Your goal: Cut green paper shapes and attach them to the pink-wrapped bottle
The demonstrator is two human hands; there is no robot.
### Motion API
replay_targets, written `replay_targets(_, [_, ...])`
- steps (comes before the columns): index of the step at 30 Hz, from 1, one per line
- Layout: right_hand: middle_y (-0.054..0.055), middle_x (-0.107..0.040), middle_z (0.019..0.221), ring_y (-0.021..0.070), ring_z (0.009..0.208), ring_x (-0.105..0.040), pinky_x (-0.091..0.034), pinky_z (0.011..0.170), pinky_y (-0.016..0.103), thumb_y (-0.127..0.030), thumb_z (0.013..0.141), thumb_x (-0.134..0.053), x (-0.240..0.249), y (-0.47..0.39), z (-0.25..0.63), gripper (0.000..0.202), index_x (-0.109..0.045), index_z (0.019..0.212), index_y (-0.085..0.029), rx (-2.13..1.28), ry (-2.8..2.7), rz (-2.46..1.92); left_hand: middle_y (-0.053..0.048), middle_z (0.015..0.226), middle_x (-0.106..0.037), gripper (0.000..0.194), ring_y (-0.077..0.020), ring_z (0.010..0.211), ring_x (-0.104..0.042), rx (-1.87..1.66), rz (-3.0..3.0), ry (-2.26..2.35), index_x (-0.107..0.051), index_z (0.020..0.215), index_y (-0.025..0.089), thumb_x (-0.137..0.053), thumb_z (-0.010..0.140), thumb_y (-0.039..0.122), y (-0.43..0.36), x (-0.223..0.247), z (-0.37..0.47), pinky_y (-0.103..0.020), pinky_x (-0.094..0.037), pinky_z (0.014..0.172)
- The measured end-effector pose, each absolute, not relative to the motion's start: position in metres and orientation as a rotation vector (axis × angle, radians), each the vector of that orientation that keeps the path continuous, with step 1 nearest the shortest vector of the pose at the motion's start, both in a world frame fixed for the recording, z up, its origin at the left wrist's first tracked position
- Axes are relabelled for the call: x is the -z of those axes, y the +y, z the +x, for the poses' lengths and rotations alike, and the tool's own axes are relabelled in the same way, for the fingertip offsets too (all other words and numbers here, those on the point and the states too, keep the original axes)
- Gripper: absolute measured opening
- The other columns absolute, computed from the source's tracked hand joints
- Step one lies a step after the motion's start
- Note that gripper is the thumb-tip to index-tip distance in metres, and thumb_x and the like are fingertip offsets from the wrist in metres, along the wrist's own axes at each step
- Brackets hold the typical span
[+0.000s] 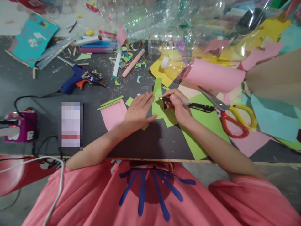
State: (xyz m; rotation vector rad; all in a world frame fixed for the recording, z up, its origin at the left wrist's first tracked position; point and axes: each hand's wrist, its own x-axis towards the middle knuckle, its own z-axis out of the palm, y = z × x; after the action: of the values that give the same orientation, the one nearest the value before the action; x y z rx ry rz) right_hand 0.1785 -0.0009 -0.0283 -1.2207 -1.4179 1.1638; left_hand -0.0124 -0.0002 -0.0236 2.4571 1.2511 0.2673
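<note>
My right hand (176,105) is closed around a black pen (199,107), its tip over a cut piece of green paper (158,110). Flat on the left edge of that piece lies my left hand (139,110), fingers stretched out and thumb apart. A larger green sheet (202,131) lies under my right wrist. To the left of my left hand is a pink piece of paper (114,114) with thin green strips (111,102) along its top. Scissors (237,121) with red and yellow handles rest on papers to the right of my right hand.
A blue glue gun (76,78) and a phone (71,125) lie at the left, with cables from a purple power block (22,125). Markers (133,62) and paper scraps lie behind my hands. Clear plastic bottles (162,40) and a pink-wrapped cylinder (215,75) stand beyond.
</note>
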Motion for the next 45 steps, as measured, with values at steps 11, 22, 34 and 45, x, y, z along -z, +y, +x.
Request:
replay_targets(11, [-0.002, -0.056, 0.061, 0.0118, 0.057, -0.051, -0.039, 0.058, 0.027, -0.029, 0.08, -0.05, 0.016, -0.001, 0.175, 0.018, -0.052, 0.064, -0.02, -1.055, -1.635, -1.403, -0.018, 0.148, -0.043, 0.068, -0.0296, 0.14, -0.037, -0.131, 2.435, 1.281, -0.04, 0.141, 0.007, -0.057, 0.086, 0.044, 0.002, 0.015, -0.01, -0.045, -0.029, 0.116])
replay_targets(22, [-0.002, -0.055, 0.057, 0.0114, 0.053, -0.049, -0.037, 0.055, 0.026, -0.03, 0.081, -0.049, 0.016, -0.002, 0.174, 0.021, -0.052, 0.063, -0.02, -0.994, -1.682, -1.362, -0.017, 0.148, -0.043, 0.069, -0.0297, 0.139, -0.037, -0.14, 2.438, 1.282, -0.04, 0.142, 0.01, -0.057, 0.085, 0.046, 0.002, 0.017, -0.011, -0.046, -0.029, 0.116])
replay_targets(34, [-0.001, -0.054, 0.058, 0.0115, 0.054, -0.048, -0.036, 0.055, 0.026, -0.03, 0.082, -0.048, 0.014, -0.002, 0.174, 0.022, -0.052, 0.063, -0.02, -0.975, -1.757, -1.348, -0.018, 0.148, -0.044, 0.069, -0.0301, 0.139, -0.038, -0.137, 2.437, 1.279, -0.039, 0.142, 0.008, -0.057, 0.086, 0.045, 0.003, 0.017, -0.01, -0.047, -0.03, 0.115])
replay_targets(45, [-0.001, -0.055, 0.058, 0.0114, 0.055, -0.049, -0.036, 0.055, 0.026, -0.03, 0.081, -0.049, 0.014, -0.002, 0.174, 0.022, -0.053, 0.062, -0.02, -1.042, -1.777, -1.306, -0.017, 0.149, -0.042, 0.07, -0.0296, 0.14, -0.037, -0.113, 2.421, 1.289, -0.039, 0.142, 0.009, -0.057, 0.085, 0.045, 0.002, 0.015, -0.009, -0.046, -0.029, 0.116])
